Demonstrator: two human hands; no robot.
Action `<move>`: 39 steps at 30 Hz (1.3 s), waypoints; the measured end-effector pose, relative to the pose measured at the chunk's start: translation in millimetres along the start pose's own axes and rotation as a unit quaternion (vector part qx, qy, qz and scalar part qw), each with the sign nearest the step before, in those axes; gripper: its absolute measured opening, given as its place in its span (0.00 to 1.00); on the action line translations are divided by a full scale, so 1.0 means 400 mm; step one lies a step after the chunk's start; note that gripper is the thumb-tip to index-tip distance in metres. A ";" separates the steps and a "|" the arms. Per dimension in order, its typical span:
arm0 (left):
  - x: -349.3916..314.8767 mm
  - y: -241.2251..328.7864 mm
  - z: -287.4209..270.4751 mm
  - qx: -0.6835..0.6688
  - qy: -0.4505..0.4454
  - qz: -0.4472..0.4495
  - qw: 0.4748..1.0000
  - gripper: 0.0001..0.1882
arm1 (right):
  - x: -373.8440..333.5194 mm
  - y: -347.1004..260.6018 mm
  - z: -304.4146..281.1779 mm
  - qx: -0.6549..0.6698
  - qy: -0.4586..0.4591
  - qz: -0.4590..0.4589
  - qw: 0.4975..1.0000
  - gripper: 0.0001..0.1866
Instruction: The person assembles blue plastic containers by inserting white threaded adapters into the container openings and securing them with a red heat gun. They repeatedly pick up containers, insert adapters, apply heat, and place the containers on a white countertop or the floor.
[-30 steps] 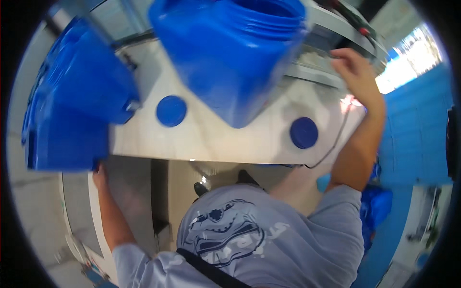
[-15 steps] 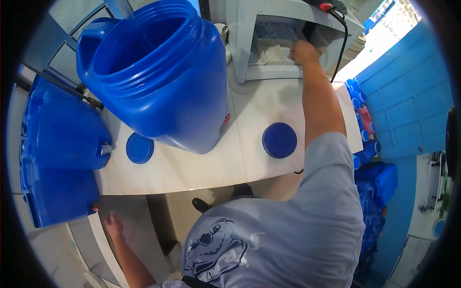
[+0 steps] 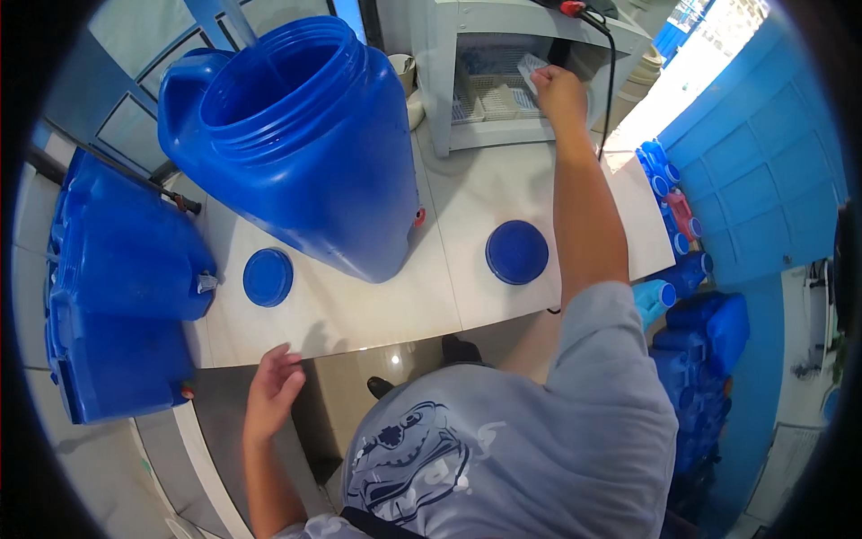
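Observation:
At the far right of the counter, my right hand (image 3: 558, 92) reaches into the opening of a white cabinet (image 3: 440, 99). Its fingers are closed on a small flat white piece (image 3: 530, 70), whose exact kind I cannot make out. Below that hand sit light-coloured slotted trays (image 3: 494, 97), partly hidden by it. My left hand (image 3: 273, 386) hangs at the counter's front edge, fingers loosely apart and holding nothing. A big blue water jug (image 3: 323, 171) stands uncapped on the counter, a pale column (image 3: 237, 20) above its mouth. Two round blue caps (image 3: 268, 278) (image 3: 517, 252) lie apart in front.
More blue jugs (image 3: 135, 242) stand left of the pale counter (image 3: 386, 314). Blue and pink containers (image 3: 682, 216) crowd the right side near a light blue door (image 3: 763, 171). A black cable (image 3: 612, 90) with a red end hangs beside the cabinet.
My right hand has lifted slightly inside the cabinet, and a white piece now shows in its fingers. My left hand has come up and right toward the counter's edge.

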State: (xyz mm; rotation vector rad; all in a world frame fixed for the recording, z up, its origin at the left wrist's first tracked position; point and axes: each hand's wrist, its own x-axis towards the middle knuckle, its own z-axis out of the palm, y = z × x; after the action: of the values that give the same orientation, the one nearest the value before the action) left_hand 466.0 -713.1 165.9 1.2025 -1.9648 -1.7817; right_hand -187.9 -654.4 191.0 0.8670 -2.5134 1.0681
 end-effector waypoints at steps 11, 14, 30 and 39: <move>0.154 0.257 0.315 -0.247 -0.141 0.117 0.952 0.33 | -0.807 -0.334 -0.211 0.640 -0.381 0.234 0.625 0.13; 0.163 0.268 0.347 -0.204 -0.095 0.123 0.966 0.34 | -0.863 -0.342 -0.239 0.613 -0.321 0.233 0.684 0.15; 0.180 0.231 0.468 -0.051 0.007 0.311 0.949 0.08 | -0.833 -0.263 -0.276 0.656 -0.239 0.182 0.693 0.07; 0.178 0.160 0.398 -0.220 0.074 0.148 0.961 0.12 | -0.797 -0.305 -0.148 0.582 -0.402 0.133 0.694 0.08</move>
State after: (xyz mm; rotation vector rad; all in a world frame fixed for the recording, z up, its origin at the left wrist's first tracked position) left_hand 290.7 -652.1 162.1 0.8193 -1.4663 -1.7807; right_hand 138.5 -544.6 153.2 1.5098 -2.2754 3.1063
